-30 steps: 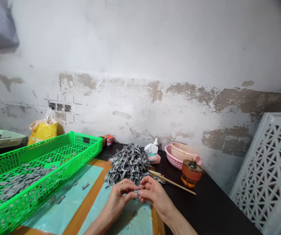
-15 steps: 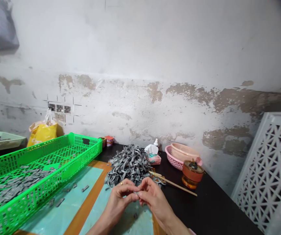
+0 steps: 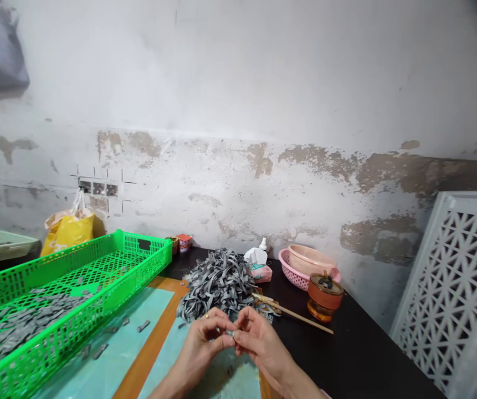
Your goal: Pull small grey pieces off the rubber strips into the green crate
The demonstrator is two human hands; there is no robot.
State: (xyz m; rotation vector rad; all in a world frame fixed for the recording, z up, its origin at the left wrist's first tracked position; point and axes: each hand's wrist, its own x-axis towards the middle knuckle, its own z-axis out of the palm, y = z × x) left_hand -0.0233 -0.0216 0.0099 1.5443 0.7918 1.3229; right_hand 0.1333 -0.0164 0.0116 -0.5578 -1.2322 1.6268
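Observation:
Between my fingertips is a small grey strip (image 3: 230, 333), mostly hidden by the fingers. My left hand (image 3: 205, 346), with a ring on one finger, pinches it from one side, and my right hand (image 3: 263, 344) pinches from the other. Both are closed, thumbs against fingers, over the light-blue mat (image 3: 167, 343). Just behind them rises a heap of loose grey strips (image 3: 221, 280). Several short, flat, folded-looking grey pieces (image 3: 143, 326) lie on the mat to the left. Many like them are piled in a green plastic crate (image 3: 147, 271).
A wooden stick (image 3: 300, 318) lies right of the heap. Beyond it stand an amber glass jar (image 3: 325, 299), pink baskets (image 3: 290, 271), a tissue pack (image 3: 261, 272) and a white bottle (image 3: 263, 245). A yellow bag (image 3: 70, 233) is behind the crate; a white lattice panel (image 3: 450, 293) stands right.
Both hands keep close together, and more of the strip shows between the fingertips. The whole view has shifted slightly.

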